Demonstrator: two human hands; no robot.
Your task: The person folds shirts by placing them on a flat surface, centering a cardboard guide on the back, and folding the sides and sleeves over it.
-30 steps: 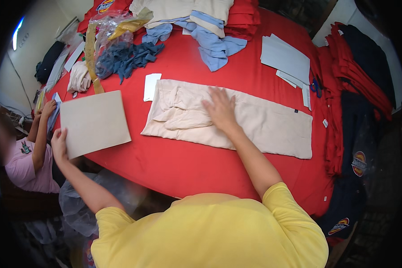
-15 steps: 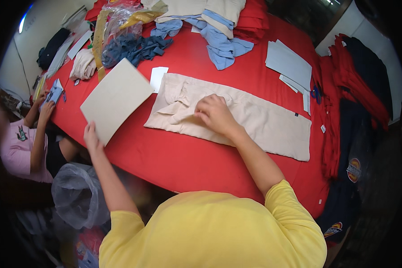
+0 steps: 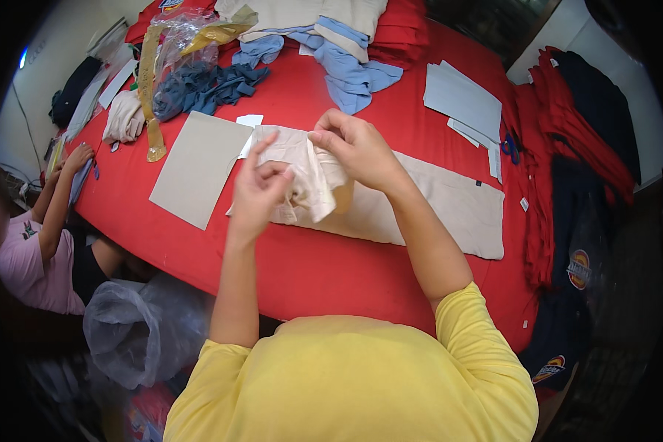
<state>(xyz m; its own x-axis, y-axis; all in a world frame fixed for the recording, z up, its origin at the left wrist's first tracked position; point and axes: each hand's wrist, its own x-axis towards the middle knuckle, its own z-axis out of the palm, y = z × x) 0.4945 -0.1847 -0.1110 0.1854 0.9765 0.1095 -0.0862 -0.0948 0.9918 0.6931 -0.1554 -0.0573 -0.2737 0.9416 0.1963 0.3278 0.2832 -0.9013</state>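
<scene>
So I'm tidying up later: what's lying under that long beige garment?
The beige garment lies flat on the red tablecloth. Both hands, left hand and right hand, lift its end; anything beneath the rest is covered.

- A flat sheet of grey-brown cardboard [image 3: 199, 168] lies on the red table covering [image 3: 309, 258].
- A stack of pale grey card sheets [image 3: 464, 99] sits near the table's far right edge.
- Light blue garments [image 3: 346, 70] lie crumpled beyond, just beside a heap of dark blue-grey cloth [image 3: 199, 87].
- A clear plastic bag [image 3: 144, 328] bulges below the table's near edge.
- A seated person in a pink top [image 3: 33, 254] is at the left.
- Red and navy garments [image 3: 574, 147] are piled on the right.
</scene>
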